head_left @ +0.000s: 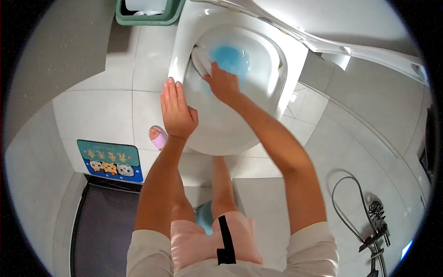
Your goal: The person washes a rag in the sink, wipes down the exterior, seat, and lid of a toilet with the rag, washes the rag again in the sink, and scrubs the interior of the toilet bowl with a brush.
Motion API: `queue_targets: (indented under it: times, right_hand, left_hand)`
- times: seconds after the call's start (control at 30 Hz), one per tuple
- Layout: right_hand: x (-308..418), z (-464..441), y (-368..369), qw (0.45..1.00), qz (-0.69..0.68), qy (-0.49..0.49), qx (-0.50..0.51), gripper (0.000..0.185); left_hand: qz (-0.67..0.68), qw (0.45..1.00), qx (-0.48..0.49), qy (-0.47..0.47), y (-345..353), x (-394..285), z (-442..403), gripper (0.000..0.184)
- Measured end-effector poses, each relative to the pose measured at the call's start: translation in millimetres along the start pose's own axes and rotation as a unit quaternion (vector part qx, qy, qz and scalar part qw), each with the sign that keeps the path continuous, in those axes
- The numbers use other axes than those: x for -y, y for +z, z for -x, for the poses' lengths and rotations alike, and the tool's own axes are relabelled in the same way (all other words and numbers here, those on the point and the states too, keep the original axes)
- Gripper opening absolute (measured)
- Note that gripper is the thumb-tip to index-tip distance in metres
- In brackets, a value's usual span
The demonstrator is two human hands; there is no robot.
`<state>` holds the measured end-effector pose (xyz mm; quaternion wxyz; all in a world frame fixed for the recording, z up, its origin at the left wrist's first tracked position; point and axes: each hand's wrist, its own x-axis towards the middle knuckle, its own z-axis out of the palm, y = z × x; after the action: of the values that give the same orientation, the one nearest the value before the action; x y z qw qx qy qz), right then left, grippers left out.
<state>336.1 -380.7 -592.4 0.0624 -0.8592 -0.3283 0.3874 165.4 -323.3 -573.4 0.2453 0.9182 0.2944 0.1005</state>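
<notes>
My right hand [224, 83] reaches into a white toilet bowl [221, 134], its fingers closed on a white oblong pad [201, 61]. The pad lies against the inner left side of the bowl, just under the rim. Whether it is a cloth or a brush head I cannot make out. Blue water [228, 56] sits at the bottom of the bowl, beside the pad. My left hand [177, 111] is stretched out flat, fingers together, by the left edge of the toilet. It holds nothing; contact with the rim is unclear.
The raised toilet seat and lid [341, 23] stand at the upper right. A green bin [147, 19] is at the upper left. A cartoon mat [110, 160] lies on the tiles, near my slippered foot [158, 137]. A shower hose [355, 203] hangs at the lower right.
</notes>
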Motion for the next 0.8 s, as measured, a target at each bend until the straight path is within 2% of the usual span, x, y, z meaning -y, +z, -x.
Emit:
queue_targets:
  times: [0.07,0.1,0.13,0.17,0.23,0.27,0.3,0.33,0.37,0.47,0.5,0.57,0.6,0.63,0.7,0.73,0.8]
  right_hand:
    - [-38,2,4,0.969,0.218,-0.088,0.072,0.032]
    - [-71,-2,27,0.924,0.345,-0.129,0.104,0.033]
    - [-110,-9,62,0.923,0.346,-0.131,0.103,0.033]
    - [-153,-17,104,0.956,0.28,-0.09,0.022,0.026]
    - [-175,-22,104,0.975,0.208,-0.05,-0.056,0.021]
    - [-160,-24,64,0.932,0.341,-0.118,-0.043,0.019]
    - [-144,-25,28,0.865,0.465,-0.184,-0.03,0.018]
    - [-136,-41,7,0.822,0.546,-0.158,-0.027,0.016]
    - [-129,-55,-19,0.806,0.561,-0.185,-0.034,0.015]
    - [-86,-60,-80,0.71,0.585,-0.355,-0.167,0.013]
    - [-88,-58,-78,0.709,0.586,-0.355,-0.166,0.013]
    - [-106,-50,-60,0.809,0.555,-0.177,-0.079,0.016]
    - [-126,-33,-36,0.863,0.491,-0.106,-0.048,0.024]
    - [-124,-6,-12,0.878,0.477,-0.035,0.017,0.03]
    - [-126,22,46,0.912,0.405,-0.009,0.066,0.015]
    - [-120,29,51,0.916,0.394,-0.006,0.075,0.016]
    - [-126,9,21,0.868,0.49,-0.069,0.036,0.019]
  left_hand:
    - [-0.004,1.0,0.0,0.0,-1,1,-2,0.078]
    - [-0.006,1.0,0.001,-0.001,-2,2,-1,0.078]
    - [-0.005,1.0,-0.002,-0.001,-1,3,-2,0.077]
    - [-0.004,1.0,-0.004,-0.002,1,3,-2,0.077]
    - [-0.002,1.0,-0.005,-0.005,1,3,-1,0.077]
    - [0.002,1.0,-0.006,-0.003,1,4,-2,0.077]
    - [0.001,1.0,-0.005,-0.005,2,4,-2,0.077]
    - [0.006,1.0,-0.002,-0.006,2,4,-2,0.077]
    - [0.009,1.0,0.0,-0.009,1,5,-2,0.078]
    - [0.006,1.0,0.007,-0.018,1,4,-2,0.077]
    - [0.008,1.0,0.006,-0.019,0,4,-1,0.077]
    - [0.009,1.0,0.013,-0.018,-1,4,-2,0.076]
    - [0.014,1.0,0.009,-0.017,-1,4,-4,0.076]
    - [0.011,1.0,0.009,-0.017,-2,4,-4,0.075]
    - [0.008,1.0,0.011,-0.014,-3,6,-3,0.075]
    - [0.007,1.0,0.009,-0.012,-4,6,-2,0.075]
    - [0.01,1.0,0.005,-0.007,-2,6,-2,0.074]
